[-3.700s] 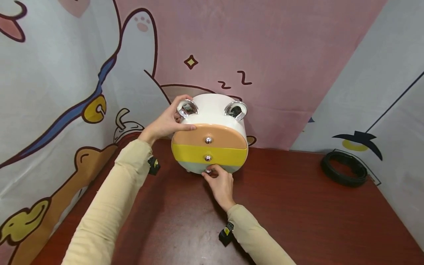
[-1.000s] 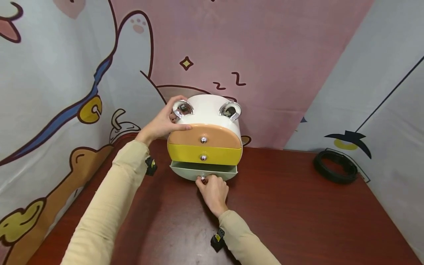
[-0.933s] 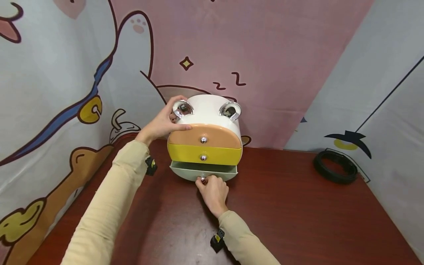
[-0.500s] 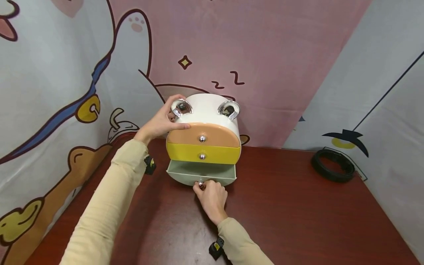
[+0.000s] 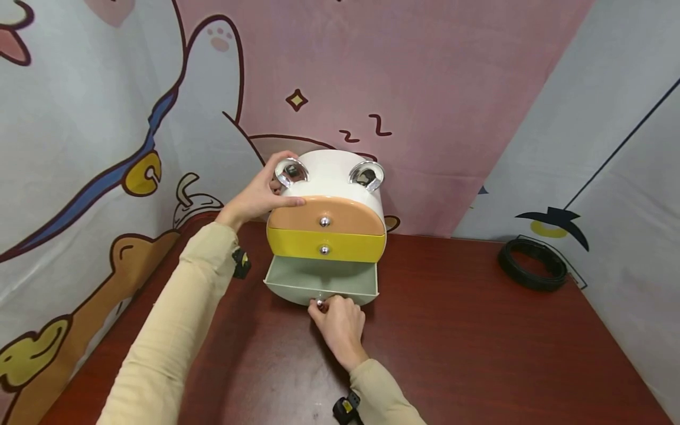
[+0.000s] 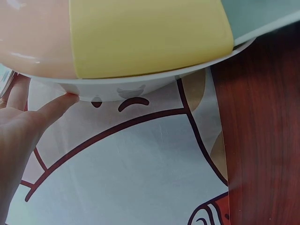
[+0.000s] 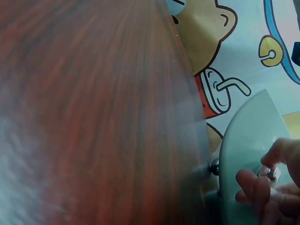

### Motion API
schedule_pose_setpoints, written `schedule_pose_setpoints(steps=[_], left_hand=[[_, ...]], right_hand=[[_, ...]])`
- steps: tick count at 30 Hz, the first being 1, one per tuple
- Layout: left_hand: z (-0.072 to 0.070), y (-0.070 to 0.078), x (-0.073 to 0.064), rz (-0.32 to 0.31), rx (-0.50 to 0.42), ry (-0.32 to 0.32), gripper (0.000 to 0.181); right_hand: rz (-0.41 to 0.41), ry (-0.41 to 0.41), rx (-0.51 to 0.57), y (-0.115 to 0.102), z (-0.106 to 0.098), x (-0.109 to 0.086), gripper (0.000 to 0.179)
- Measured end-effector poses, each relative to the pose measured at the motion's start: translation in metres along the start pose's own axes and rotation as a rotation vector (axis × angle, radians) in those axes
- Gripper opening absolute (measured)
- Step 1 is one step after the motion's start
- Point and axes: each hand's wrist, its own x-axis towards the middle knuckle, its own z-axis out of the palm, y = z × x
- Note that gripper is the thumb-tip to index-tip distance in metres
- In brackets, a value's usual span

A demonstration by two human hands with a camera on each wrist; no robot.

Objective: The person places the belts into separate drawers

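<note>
gripping smooth rounded cabinet (image 5: 336, 171) with left hand (image 5: 256, 195), right hand (image 5: 340, 324) pinching shiny round knob (image 5: 320, 303) (glossy curved drawer (image 5: 291, 294))

I log two arms (image 5: 164, 330) extended forward: left grip (image 5: 259, 193) higher, thumb (image 5: 289, 202) straight; right grip (image 5: 342, 324) lower, thumb and fingers (image 5: 340, 303) pinching.

Glossy plastic drawers (image 5: 326, 245), shiny metallic knob (image 5: 324, 222), wood-grain table (image 5: 478, 330).
</note>
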Motion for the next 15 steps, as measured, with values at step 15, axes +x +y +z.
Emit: schedule_pose_setpoints(steps=[15], left_hand=[[-0.006,-0.023,0.012,-0.010,-0.005,0.010,0.091]], right_hand=[[-0.117,0.030,-0.083,-0.002,-0.009,-0.015,0.053]])
